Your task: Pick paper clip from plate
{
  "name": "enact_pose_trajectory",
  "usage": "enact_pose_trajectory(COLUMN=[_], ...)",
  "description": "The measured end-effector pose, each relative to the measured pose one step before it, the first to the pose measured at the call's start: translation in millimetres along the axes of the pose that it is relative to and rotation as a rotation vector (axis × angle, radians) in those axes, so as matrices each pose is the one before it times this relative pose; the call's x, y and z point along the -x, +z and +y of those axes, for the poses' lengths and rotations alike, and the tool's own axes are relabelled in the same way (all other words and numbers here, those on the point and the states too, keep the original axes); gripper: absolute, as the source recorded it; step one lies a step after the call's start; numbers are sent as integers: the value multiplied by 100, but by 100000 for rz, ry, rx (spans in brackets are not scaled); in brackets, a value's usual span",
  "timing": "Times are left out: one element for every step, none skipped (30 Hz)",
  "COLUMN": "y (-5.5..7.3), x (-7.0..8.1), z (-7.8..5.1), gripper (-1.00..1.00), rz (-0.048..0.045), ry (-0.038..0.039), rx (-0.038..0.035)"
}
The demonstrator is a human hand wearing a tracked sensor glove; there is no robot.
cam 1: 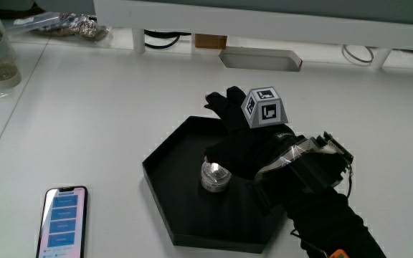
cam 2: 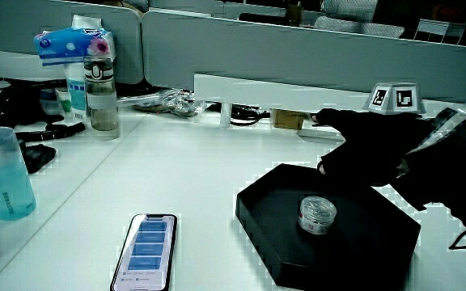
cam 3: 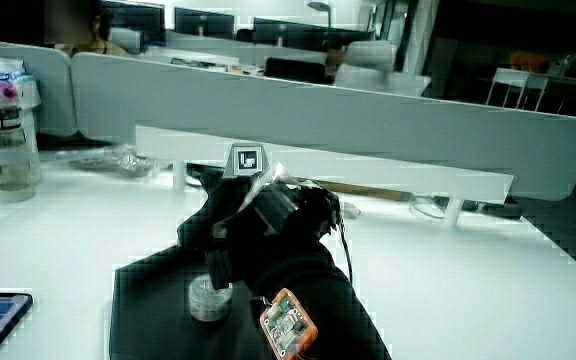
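A black six-sided plate [cam 1: 181,147] lies on the white table. A small clear round container [cam 1: 215,175] with something shiny inside stands upright in it; no loose paper clip shows. The gloved hand [cam 1: 246,147] hovers over the plate, just above and beside the container, with its fingers stretched out toward the partition and holding nothing. In both side views the container [cam 2: 316,214] [cam 3: 209,297] stands free on the plate [cam 2: 269,202] [cam 3: 143,300] under the hand [cam 2: 362,149] [cam 3: 258,225]. The patterned cube [cam 1: 264,106] sits on the hand's back.
A phone [cam 1: 63,221] with a lit screen lies near the table's edge, beside the plate. A clear bottle [cam 2: 101,93], a tissue pack [cam 2: 71,40] and a blue cup [cam 2: 2,174] stand farther off. A low partition [cam 2: 298,48] closes the table.
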Motion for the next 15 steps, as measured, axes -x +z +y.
enact_pose_trajectory(y=[-389,-198,-158,-252,-187,-385,-270,-680,-600,-619,-743,-660,-557,-630,-1233], x=[-123,-72,70,51,138,171,259,145,99,97,57,91,177,235,56], z=[245,70,-21,74,-41,119,-20,353,218,233,363,209,47,-26,494], gripper=[0,0,0,0,0,0,0,0,0,0,0,0,0,0,0], rz=[385,1373,589,-601,-250,494,-765,-229,108,-765,-903,-680,-709,-1538,259], ry=[-623,-110,1372,0,487,1685,281,999,-841,-772,-398,524,750,747,-1226], rx=[1569,7,277,105,-2338,1118,-2047,1700,479,464,2433,-219,-684,-3480,6647])
